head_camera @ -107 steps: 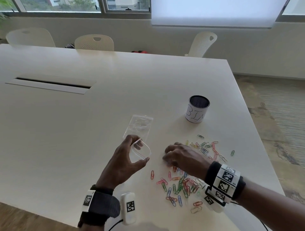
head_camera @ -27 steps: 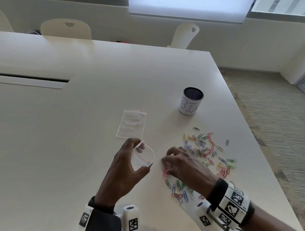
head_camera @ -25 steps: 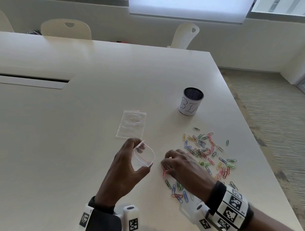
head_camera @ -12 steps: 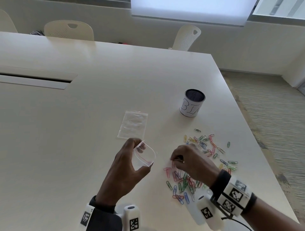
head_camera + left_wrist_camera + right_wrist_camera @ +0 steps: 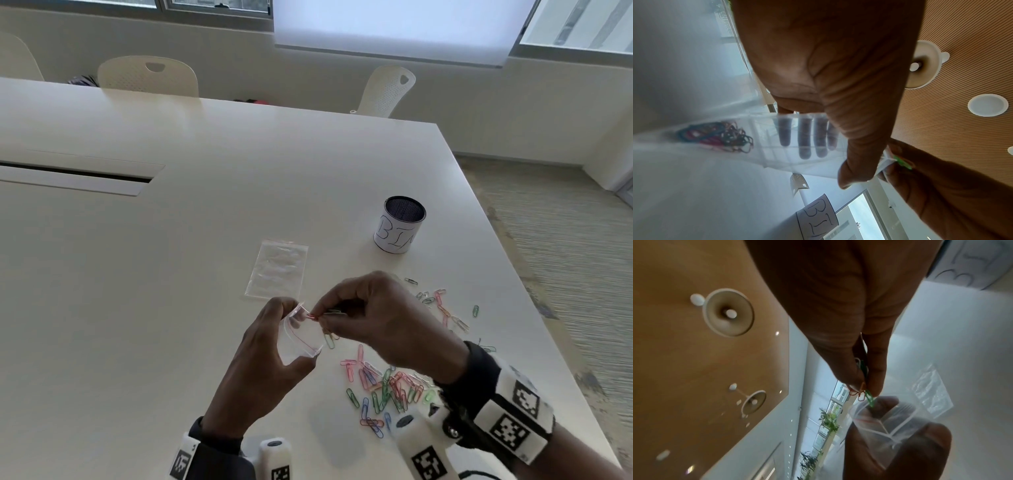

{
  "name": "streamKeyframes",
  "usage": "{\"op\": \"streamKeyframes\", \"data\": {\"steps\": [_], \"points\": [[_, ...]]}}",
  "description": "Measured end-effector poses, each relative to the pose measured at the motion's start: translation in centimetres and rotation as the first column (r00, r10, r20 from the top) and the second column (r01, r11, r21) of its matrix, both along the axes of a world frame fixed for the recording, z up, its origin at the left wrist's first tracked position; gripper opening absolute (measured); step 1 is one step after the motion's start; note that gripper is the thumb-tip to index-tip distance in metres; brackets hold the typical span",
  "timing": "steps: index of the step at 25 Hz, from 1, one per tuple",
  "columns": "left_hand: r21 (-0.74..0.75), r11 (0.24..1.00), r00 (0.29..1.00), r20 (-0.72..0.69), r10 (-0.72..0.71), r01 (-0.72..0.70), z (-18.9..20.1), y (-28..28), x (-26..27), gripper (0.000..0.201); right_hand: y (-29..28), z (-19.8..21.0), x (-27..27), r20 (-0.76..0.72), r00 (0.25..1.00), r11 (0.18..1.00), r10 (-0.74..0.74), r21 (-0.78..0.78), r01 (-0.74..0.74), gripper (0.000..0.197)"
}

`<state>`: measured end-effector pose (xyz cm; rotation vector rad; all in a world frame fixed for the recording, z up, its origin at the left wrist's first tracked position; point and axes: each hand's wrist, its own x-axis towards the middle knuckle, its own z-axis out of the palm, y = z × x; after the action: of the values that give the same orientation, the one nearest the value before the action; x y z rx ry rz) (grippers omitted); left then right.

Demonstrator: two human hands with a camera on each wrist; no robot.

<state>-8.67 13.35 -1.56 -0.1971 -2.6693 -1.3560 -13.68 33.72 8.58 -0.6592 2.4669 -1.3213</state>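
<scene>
My left hand point(image 5: 294, 334) grips a small clear zip bag point(image 5: 301, 339) just above the white table, holding its mouth open between thumb and fingers. My right hand point(image 5: 320, 317) pinches several coloured paper clips point(image 5: 312, 316) right at the bag's mouth. In the right wrist view the green and orange clips point(image 5: 869, 397) stick out of the pinch over the bag point(image 5: 890, 423). In the left wrist view a dark clump of clips point(image 5: 715, 136) shows at the lower end of the bag point(image 5: 777, 129). A loose pile of clips point(image 5: 387, 387) lies on the table under my right wrist.
A second flat clear bag point(image 5: 277, 270) lies beyond my hands. A mesh cup labelled BIN point(image 5: 399, 224) stands at the back right. More clips point(image 5: 442, 308) are scattered toward the table's right edge point(image 5: 534, 308). A cable slot point(image 5: 75, 174) sits far left.
My right hand has lifted off the pile with several clips and moved left to the mouth of the bag. The left hand has kept holding the bag open.
</scene>
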Motion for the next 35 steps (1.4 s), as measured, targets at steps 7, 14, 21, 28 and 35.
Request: {"op": "streamKeyframes", "data": {"steps": [7,14,21,28,35], "points": [[0.047,0.999,1.000,0.005,-0.013,0.012,0.0,-0.1,-0.1,0.053,-3.2,-1.3,0.0,-0.178,0.979,0.987,0.097,0.140,-0.073,0.014],[0.036,0.999,1.000,0.001,0.014,-0.014,0.3,-0.3,0.3,0.049,-1.0,-0.9,-1.1,-0.249,0.968,0.995,0.025,0.101,0.001,0.005],[0.052,0.999,1.000,-0.026,0.007,-0.005,0.5,-0.5,0.3,0.048,3.2,-5.6,-0.9,-0.054,0.957,0.856,0.286,0.464,-0.230,0.047],[0.056,0.998,1.000,-0.009,-0.006,0.007,0.5,-0.4,0.4,0.049,4.7,-8.6,-0.3,-0.070,0.901,0.765,0.428,0.559,-0.320,0.021],[0.072,0.997,1.000,0.000,-0.014,0.014,0.7,-0.5,0.5,0.046,6.9,-8.8,-3.3,-0.134,0.938,0.807,0.321,0.557,-0.196,0.011]]}}
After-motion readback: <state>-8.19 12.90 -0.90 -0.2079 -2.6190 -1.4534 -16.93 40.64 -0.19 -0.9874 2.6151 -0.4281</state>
